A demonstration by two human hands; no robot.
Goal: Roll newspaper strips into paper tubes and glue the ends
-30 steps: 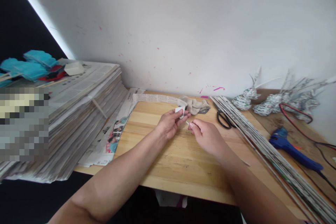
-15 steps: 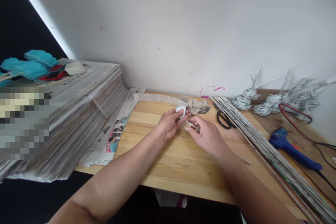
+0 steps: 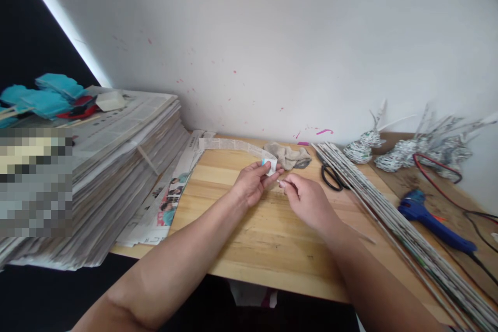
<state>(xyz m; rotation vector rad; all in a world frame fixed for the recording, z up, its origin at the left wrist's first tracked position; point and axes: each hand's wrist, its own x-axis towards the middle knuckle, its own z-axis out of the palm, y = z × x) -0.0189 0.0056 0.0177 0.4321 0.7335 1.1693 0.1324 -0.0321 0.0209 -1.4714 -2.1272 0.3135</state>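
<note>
Our right hand (image 3: 307,201) has slid back in toward the left hand (image 3: 252,182), fingers pinched shut on a thin skewer (image 3: 280,184), so the rolling goes on. Our left fingers grip the newspaper strip (image 3: 233,146), pale, printed, trailing across the wooden table (image 3: 241,238).

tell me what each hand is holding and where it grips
The left hand pinches the near end of a newspaper strip; the right hand pinches a thin stick near its tip.
</note>
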